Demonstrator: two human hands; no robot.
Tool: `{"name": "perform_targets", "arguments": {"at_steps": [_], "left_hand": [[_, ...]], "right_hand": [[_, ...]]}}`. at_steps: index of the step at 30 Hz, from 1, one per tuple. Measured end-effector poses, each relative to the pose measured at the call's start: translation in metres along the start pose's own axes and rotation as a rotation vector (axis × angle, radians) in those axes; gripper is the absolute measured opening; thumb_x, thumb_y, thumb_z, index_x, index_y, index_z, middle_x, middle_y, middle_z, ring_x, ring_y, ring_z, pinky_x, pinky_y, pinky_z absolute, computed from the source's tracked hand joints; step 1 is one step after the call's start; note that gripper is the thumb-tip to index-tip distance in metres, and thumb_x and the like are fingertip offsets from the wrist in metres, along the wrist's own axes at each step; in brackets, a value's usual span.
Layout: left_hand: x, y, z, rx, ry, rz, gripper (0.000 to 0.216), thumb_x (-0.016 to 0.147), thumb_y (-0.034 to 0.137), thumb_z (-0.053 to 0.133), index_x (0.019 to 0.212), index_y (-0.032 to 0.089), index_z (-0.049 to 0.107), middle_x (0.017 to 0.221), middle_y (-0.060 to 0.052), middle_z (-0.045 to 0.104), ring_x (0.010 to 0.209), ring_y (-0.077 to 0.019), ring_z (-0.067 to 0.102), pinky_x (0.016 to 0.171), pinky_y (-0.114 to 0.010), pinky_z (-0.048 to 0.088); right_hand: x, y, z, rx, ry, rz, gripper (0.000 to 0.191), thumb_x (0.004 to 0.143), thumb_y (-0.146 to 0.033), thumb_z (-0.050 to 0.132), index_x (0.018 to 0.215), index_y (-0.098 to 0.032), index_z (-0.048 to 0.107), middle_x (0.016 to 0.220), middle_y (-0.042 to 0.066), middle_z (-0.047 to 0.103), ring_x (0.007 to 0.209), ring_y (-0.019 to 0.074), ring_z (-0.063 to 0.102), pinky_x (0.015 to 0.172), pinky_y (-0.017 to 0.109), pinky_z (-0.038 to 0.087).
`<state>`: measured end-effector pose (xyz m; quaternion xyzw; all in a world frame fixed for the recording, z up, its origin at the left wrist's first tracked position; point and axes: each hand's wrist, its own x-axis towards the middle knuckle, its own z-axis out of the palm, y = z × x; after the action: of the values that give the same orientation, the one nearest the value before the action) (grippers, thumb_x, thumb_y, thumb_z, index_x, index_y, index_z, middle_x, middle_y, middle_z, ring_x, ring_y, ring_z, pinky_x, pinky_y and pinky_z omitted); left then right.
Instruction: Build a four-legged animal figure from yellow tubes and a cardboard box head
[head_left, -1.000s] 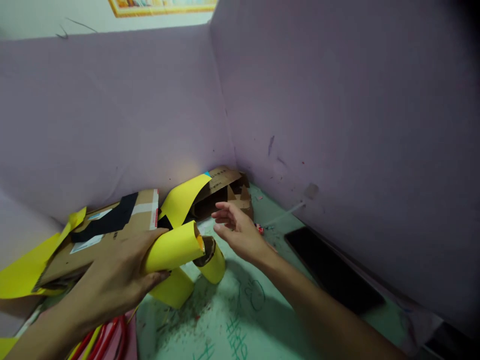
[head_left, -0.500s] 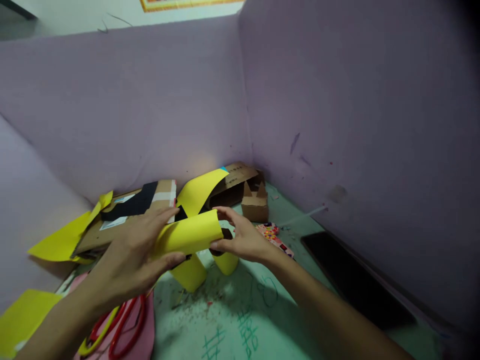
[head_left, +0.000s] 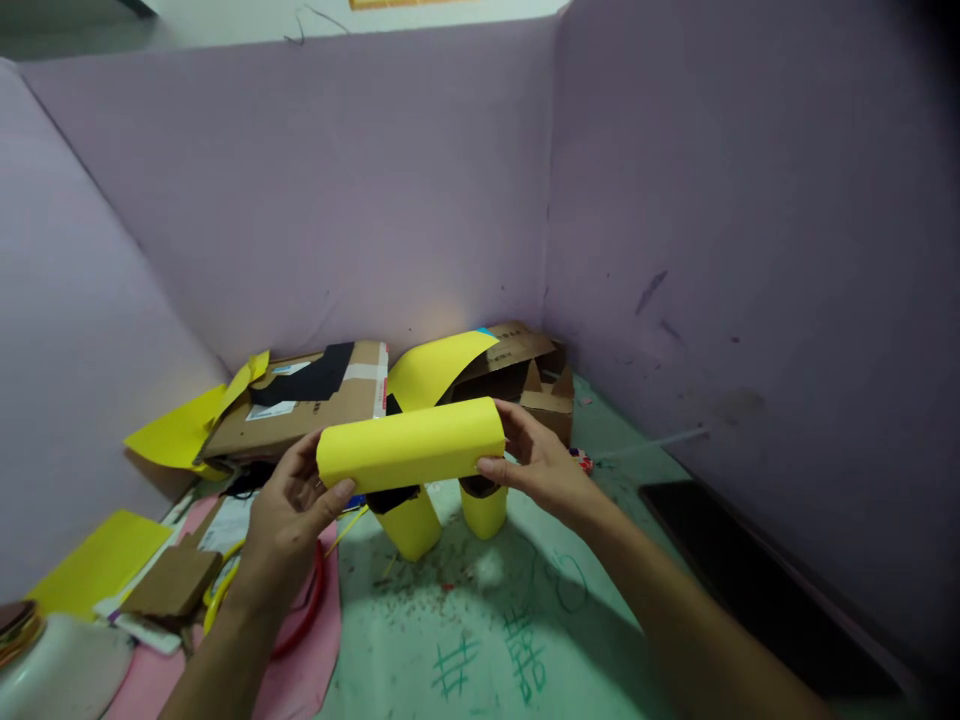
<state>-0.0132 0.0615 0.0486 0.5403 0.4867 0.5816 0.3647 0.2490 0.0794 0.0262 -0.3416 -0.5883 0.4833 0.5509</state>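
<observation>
Right hand (head_left: 544,470) now on yellow roll (head_left: 411,443)

Both hands grip a yellow paper roll: left hand (head_left: 289,505) at one end, right hand (head_left: 544,465) at the other, above the worktop (head_left: 480,640)

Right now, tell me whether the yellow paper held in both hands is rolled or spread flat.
Rolled: the yellow paper roll curves into a level tube, left hand and right hand gripping its ends.

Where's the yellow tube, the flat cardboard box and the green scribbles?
yellow tube (head_left: 411,445): head view, middle of its curved front.
flat cardboard box (head_left: 330,408): head view, bare brown top.
green scribbles (head_left: 525,660): head view, the bigger right-hand mark.
</observation>
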Motion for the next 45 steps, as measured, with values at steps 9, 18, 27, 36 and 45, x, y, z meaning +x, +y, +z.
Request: {"name": "perform_targets", "arguments": {"at_steps": [9, 18, 27, 36, 45], "left_hand": [[-0.010, -0.014, 0.000, -0.037, -0.076, 0.030, 0.078, 0.067, 0.036, 0.083, 0.136, 0.024, 0.047, 0.140, -0.010, 0.056, 0.124, -0.0270, 0.057, 0.095, -0.029, 0.052], [-0.010, -0.016, 0.002, -0.036, -0.144, -0.017, 0.085, 0.066, 0.040, 0.082, 0.138, 0.017, 0.043, 0.136, -0.015, 0.060, 0.117, -0.0278, 0.061, 0.089, -0.028, 0.054], [-0.011, -0.017, 0.004, 0.024, -0.135, -0.006, 0.097, 0.061, 0.045, 0.084, 0.140, 0.014, 0.038, 0.143, -0.020, 0.053, 0.125, -0.0338, 0.056, 0.098, -0.036, 0.051], [-0.013, -0.030, 0.005, -0.027, -0.151, -0.007, 0.110, 0.057, 0.037, 0.088, 0.147, 0.018, 0.028, 0.148, -0.019, 0.046, 0.131, -0.0331, 0.050, 0.107, -0.040, 0.044], [-0.015, -0.048, 0.016, -0.152, -0.128, -0.040, 0.109, 0.055, 0.036, 0.089, 0.146, 0.020, 0.031, 0.139, -0.018, 0.056, 0.120, -0.0319, 0.060, 0.099, -0.041, 0.050]], "right_hand": [[-0.007, 0.007, -0.007, 0.046, -0.045, 0.085, 0.064, 0.067, -0.031, 0.080, 0.123, -0.024, 0.051, 0.145, 0.015, 0.051, 0.131, 0.0334, 0.052, 0.105, 0.051, 0.046], [-0.008, 0.008, -0.007, 0.058, -0.075, 0.079, 0.064, 0.068, -0.029, 0.080, 0.125, -0.026, 0.051, 0.142, 0.013, 0.054, 0.133, 0.0313, 0.051, 0.108, 0.051, 0.044], [-0.008, 0.009, -0.006, 0.000, -0.072, 0.065, 0.099, 0.055, -0.026, 0.088, 0.141, -0.025, 0.037, 0.148, 0.015, 0.047, 0.135, 0.0347, 0.046, 0.114, 0.053, 0.036], [-0.011, 0.006, -0.001, -0.031, -0.071, 0.064, 0.099, 0.059, -0.019, 0.083, 0.145, -0.027, 0.036, 0.147, 0.013, 0.047, 0.136, 0.0337, 0.046, 0.114, 0.050, 0.037], [-0.010, 0.010, -0.001, -0.030, -0.073, 0.031, 0.100, 0.060, -0.022, 0.085, 0.146, -0.029, 0.035, 0.149, 0.012, 0.046, 0.137, 0.0325, 0.044, 0.115, 0.049, 0.037]]}}
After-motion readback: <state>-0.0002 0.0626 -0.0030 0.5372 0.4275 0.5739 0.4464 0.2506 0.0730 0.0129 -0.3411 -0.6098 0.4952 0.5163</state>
